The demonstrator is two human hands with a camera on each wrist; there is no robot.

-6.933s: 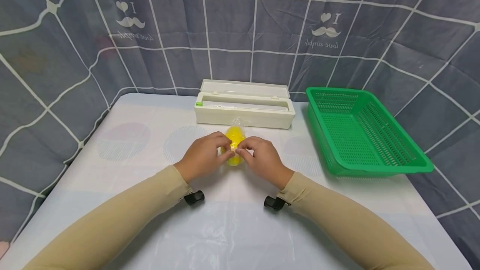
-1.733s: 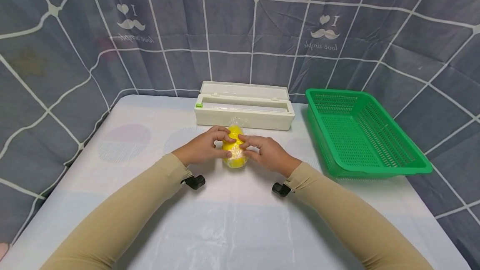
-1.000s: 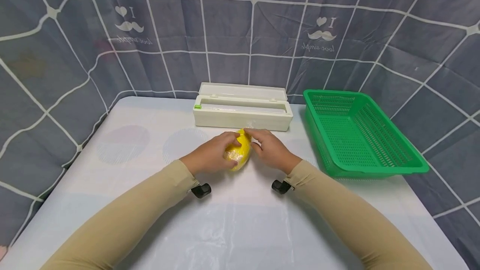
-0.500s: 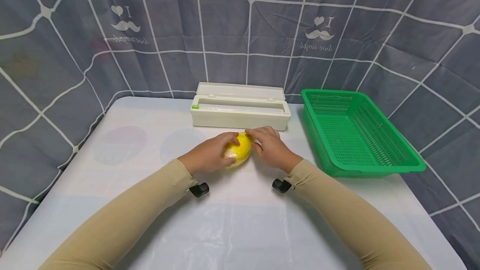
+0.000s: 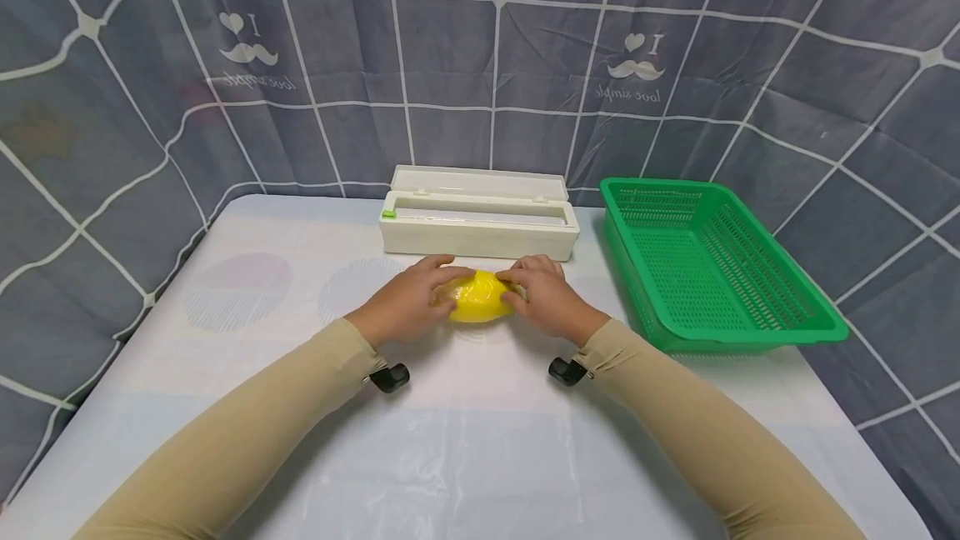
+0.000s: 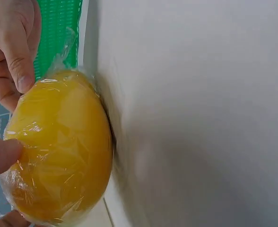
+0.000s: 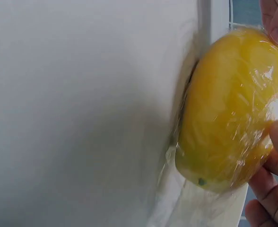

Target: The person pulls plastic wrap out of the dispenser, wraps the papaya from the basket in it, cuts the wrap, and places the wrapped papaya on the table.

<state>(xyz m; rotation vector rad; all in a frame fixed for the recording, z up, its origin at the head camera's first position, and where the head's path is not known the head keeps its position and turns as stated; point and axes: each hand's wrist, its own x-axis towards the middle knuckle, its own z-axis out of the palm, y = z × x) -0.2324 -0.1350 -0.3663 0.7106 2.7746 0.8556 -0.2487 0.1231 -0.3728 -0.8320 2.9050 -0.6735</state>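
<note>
A yellow oval fruit (image 5: 480,300) wrapped in clear cling film lies crosswise on the table in the head view. My left hand (image 5: 408,298) holds its left end, thumb on the near side and fingers over the top. At the right end, my right hand (image 5: 551,300) grips it between thumb and fingers. Up close in the left wrist view, the fruit (image 6: 63,146) shows wrinkled, glossy film, with a loose twist of film (image 6: 65,49) beyond the end by the right hand. A small dark spot marks the fruit (image 7: 229,113) in the right wrist view.
Just behind the hands stands a white cling film box (image 5: 480,238), lid raised and roll inside. A green plastic basket (image 5: 738,336) sits at the table's right side. Behind the table (image 5: 480,457) hangs a grey checked curtain (image 5: 442,40).
The fruit has turned from pointing away from me, through a diagonal, to lying crosswise. Earlier, both hands pinched at its middle; now they hold opposite ends. Box and basket stay put.
</note>
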